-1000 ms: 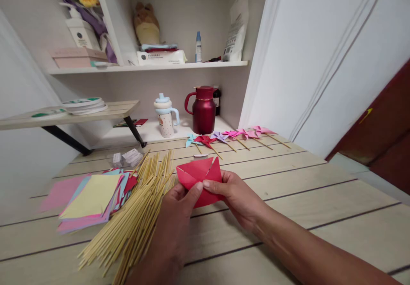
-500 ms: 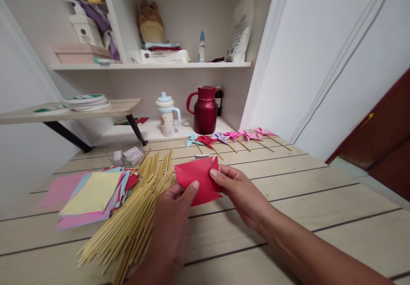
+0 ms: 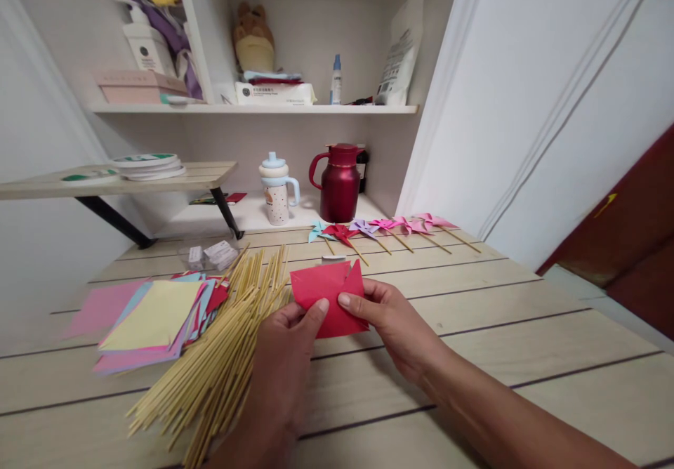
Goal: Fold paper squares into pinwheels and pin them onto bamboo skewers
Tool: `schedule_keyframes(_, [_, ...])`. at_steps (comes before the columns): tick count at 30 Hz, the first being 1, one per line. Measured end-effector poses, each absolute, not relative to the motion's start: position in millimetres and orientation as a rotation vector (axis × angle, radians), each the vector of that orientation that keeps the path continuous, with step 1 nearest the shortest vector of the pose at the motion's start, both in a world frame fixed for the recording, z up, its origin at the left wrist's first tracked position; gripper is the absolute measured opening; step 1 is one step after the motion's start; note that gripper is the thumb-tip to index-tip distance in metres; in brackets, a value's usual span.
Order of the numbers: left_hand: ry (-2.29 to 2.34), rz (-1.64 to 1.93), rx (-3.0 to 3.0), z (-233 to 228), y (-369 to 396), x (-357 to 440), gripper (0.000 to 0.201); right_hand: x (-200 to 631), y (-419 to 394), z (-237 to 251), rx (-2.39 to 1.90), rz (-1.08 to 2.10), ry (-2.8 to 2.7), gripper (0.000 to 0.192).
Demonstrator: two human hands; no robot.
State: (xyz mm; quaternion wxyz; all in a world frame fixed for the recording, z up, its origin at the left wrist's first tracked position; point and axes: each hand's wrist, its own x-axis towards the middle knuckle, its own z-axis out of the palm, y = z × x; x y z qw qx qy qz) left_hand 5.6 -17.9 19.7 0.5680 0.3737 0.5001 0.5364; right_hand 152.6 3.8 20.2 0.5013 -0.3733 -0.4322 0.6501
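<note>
A red paper square [image 3: 333, 318] with slits cut in from its corners is held up above the table, one slit showing at its top right. My left hand [image 3: 292, 332] pinches its lower left side, thumb on the front face. On the right part of the sheet, my right hand [image 3: 387, 314] grips with the thumb in front and the fingers behind, hidden. Left of my left hand lies a loose bundle of thin wooden sticks [image 3: 210, 364]. Beyond the paper, several finished paper pinwheels [image 3: 341, 233] on sticks lie in a row.
A stack of coloured paper sheets [image 3: 155, 318] lies at the left, near a clear box of small white pieces [image 3: 218, 255]. A dotted cup [image 3: 276, 199] and a red thermos jug [image 3: 338, 185] stand at the back. The small raised shelf [image 3: 210, 174] carries white discs.
My right thumb has slid down and left on the red paper. The corner flap that was turned by the right hand now lies flatter. My left hand keeps its pinch.
</note>
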Motion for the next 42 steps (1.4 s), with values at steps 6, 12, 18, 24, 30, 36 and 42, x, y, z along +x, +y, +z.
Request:
schedule_keyframes(6, [1.192,1.247,0.874,20.6,-17.6,5.8,0.035,151.6,3.1,21.6,-0.905,1.59,-1.006,0.033])
schedule_keyframes(12, [1.163,1.252,0.854,23.6,-18.4,8.6,0.031,151.0,3.0,22.1,-0.906,1.592,-0.987,0.03])
schedule_keyframes(18, [1.001,1.23,0.802,25.3,-18.0,7.2,0.04,150.0,1.5,23.5,-0.858,1.621,-0.937,0.034])
schedule_keyframes(24, [0.955,1.242,0.84,28.9,-18.1,5.4,0.042,149.7,0.9,22.5,-0.846,1.622,-0.913,0.034])
schedule_keyframes(30, [1.068,1.245,0.85,22.7,-15.7,7.8,0.031,147.7,0.2,22.9,-0.831,1.613,-0.948,0.035])
schedule_keyframes(36, [1.096,1.231,0.878,20.1,-15.9,6.4,0.036,147.5,1.3,20.8,-0.845,1.606,-0.943,0.035])
schedule_keyframes(42, [1.105,1.249,0.83,21.3,-15.5,8.2,0.034,145.8,1.2,18.4,-0.879,1.584,-0.961,0.032])
